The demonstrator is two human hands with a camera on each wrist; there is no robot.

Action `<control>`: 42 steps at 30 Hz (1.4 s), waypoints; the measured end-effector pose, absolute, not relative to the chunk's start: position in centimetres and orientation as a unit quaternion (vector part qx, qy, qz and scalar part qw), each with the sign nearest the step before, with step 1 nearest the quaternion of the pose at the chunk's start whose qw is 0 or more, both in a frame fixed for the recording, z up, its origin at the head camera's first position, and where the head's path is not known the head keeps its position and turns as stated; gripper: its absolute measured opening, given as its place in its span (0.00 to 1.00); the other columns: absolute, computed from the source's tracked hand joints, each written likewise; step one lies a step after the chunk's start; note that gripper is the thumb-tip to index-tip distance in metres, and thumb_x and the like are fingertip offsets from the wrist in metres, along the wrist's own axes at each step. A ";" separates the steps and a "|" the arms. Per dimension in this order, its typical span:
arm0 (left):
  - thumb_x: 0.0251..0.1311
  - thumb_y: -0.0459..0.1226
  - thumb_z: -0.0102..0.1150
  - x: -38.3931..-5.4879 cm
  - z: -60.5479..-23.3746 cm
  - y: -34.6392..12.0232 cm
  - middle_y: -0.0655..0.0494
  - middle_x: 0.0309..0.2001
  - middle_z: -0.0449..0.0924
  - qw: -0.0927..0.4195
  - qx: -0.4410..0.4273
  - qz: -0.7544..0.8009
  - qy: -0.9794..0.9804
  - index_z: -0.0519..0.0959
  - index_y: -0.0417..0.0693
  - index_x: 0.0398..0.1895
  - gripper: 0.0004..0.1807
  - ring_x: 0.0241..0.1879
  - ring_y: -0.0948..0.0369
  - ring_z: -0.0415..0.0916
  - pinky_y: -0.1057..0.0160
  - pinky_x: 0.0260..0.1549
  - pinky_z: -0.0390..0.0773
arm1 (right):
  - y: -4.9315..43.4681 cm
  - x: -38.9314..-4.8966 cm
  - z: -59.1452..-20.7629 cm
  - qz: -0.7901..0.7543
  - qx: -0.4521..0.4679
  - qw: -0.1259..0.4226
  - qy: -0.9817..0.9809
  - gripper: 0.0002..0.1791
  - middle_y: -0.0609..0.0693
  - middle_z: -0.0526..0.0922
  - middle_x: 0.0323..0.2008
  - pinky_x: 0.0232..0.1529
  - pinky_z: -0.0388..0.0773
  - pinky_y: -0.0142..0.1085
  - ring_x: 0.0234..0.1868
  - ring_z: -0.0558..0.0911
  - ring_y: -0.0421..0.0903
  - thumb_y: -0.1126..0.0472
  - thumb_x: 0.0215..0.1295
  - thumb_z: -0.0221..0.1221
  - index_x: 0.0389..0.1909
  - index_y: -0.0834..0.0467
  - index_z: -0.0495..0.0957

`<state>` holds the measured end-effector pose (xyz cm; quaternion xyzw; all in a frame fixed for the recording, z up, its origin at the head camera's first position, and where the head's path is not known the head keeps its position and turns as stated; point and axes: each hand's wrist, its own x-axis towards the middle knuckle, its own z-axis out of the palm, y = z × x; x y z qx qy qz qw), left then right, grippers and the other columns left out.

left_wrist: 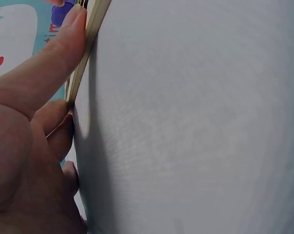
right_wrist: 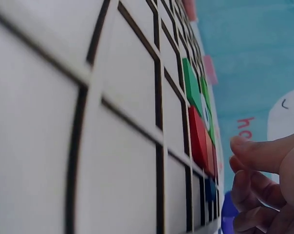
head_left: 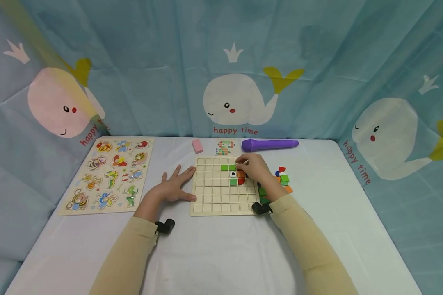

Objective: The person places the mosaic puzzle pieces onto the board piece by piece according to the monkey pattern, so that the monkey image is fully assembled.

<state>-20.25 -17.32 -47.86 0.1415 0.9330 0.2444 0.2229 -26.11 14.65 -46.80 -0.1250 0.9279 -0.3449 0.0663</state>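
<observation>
A pale wooden grid board lies flat on the table. In its upper right part sit green square tiles, a white tile with a black eye dot, and orange and red pieces. My left hand spreads its fingers at the board's left side, thumb and a fingertip touching its edge; the left wrist view shows the thumb against the rim. Above the upper green tiles is my right hand, thumb and forefinger brought together. Whether a small tile is between them is hidden.
Loose coloured pieces lie right of the board, partly behind the right forearm. Beyond the board are a pink block, a small pattern card and a purple microphone-shaped object. An insect puzzle board lies at left.
</observation>
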 end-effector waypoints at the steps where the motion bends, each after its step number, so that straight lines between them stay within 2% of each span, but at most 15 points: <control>1: 0.49 0.60 0.73 -20.2 -47.9 -17.3 0.56 0.83 0.38 0.223 0.141 0.244 0.933 0.45 0.55 0.83 0.64 0.80 0.43 0.21 0.28 0.69 0.21 | 14.9 -26.1 -46.8 -0.343 -0.124 0.068 0.929 0.12 0.50 0.87 0.44 0.40 0.83 0.42 0.42 0.85 0.49 0.56 0.70 0.64 0.50 0.54 0.86; 8: 0.49 0.60 0.73 -20.2 -48.1 -17.5 0.56 0.83 0.38 0.226 0.140 0.243 0.933 0.44 0.55 0.83 0.64 0.80 0.44 0.21 0.28 0.70 0.20 | 16.9 -26.0 -46.9 -0.339 -0.109 0.066 0.932 0.13 0.51 0.87 0.45 0.40 0.84 0.43 0.44 0.85 0.50 0.55 0.70 0.63 0.51 0.54 0.86; 16: 0.50 0.60 0.73 -20.2 -48.1 -17.3 0.57 0.83 0.38 0.225 0.140 0.247 0.932 0.44 0.56 0.83 0.64 0.80 0.44 0.21 0.29 0.70 0.20 | 19.6 -25.9 -46.9 -0.322 -0.086 0.048 0.942 0.12 0.51 0.88 0.43 0.46 0.82 0.47 0.43 0.84 0.51 0.55 0.70 0.64 0.49 0.55 0.86; 24: 0.50 0.59 0.73 -20.2 -47.9 -17.3 0.56 0.83 0.38 0.224 0.145 0.249 0.931 0.44 0.55 0.83 0.63 0.80 0.44 0.21 0.28 0.69 0.20 | 21.5 -25.8 -47.0 -0.316 -0.069 0.075 0.943 0.13 0.52 0.87 0.45 0.44 0.81 0.44 0.42 0.84 0.50 0.54 0.69 0.64 0.50 0.55 0.86; 35: 0.50 0.60 0.72 -20.2 -47.9 -17.4 0.57 0.83 0.38 0.220 0.145 0.246 0.933 0.44 0.56 0.83 0.63 0.80 0.44 0.21 0.28 0.70 0.21 | 22.3 -25.9 -47.2 -0.292 -0.061 0.123 0.947 0.18 0.54 0.85 0.49 0.43 0.76 0.41 0.39 0.77 0.50 0.56 0.65 0.67 0.55 0.56 0.85; 38: 0.50 0.59 0.73 -20.2 -47.7 -17.3 0.56 0.83 0.38 0.221 0.143 0.246 0.933 0.44 0.56 0.83 0.63 0.80 0.44 0.21 0.29 0.70 0.21 | 22.4 -25.8 -47.1 -0.293 -0.059 0.125 0.946 0.16 0.55 0.84 0.48 0.43 0.75 0.41 0.39 0.76 0.50 0.57 0.65 0.68 0.52 0.57 0.84; 42: 0.50 0.59 0.73 -20.1 -47.6 -17.3 0.56 0.83 0.38 0.223 0.142 0.245 0.933 0.44 0.55 0.83 0.63 0.80 0.44 0.21 0.29 0.70 0.21 | 22.3 -25.7 -47.0 -0.309 -0.059 0.120 0.942 0.10 0.54 0.83 0.43 0.39 0.75 0.40 0.37 0.77 0.50 0.58 0.64 0.68 0.44 0.56 0.82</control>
